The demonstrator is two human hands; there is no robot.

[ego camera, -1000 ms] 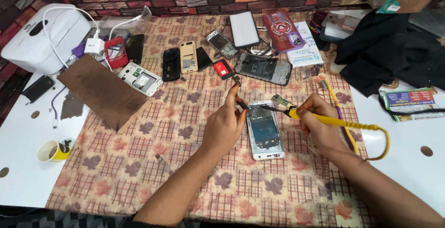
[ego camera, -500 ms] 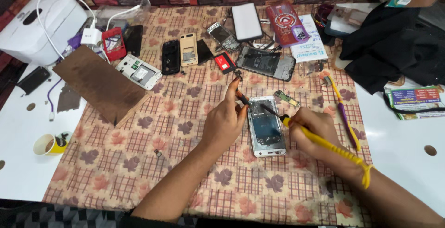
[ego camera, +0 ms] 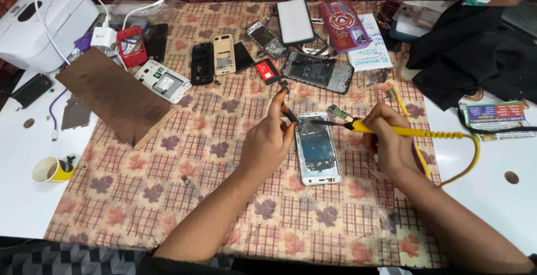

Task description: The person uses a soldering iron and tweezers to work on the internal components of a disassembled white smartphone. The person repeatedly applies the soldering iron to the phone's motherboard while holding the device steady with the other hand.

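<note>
right hand (ego camera: 391, 141) clamped on the yellow soldering iron (ego camera: 403, 131), tip at the opened phone (ego camera: 317, 149) mid-cloth; left hand (ego camera: 267, 141) pinches a thin tool (ego camera: 289, 112) (hands apart); board looks light, fragile; best steadied by its edges

Brown board (ego camera: 114, 93), paper cup (ego camera: 47, 169)

Small thin tool (ego camera: 289, 113) in left hand (ego camera: 267, 143): type too small to tell. Yellow-handled soldering iron (ego camera: 386, 130) tip contact w/ opened white phone (ego camera: 316, 149) unclear. Right forearm cut off at frame edge.
</note>
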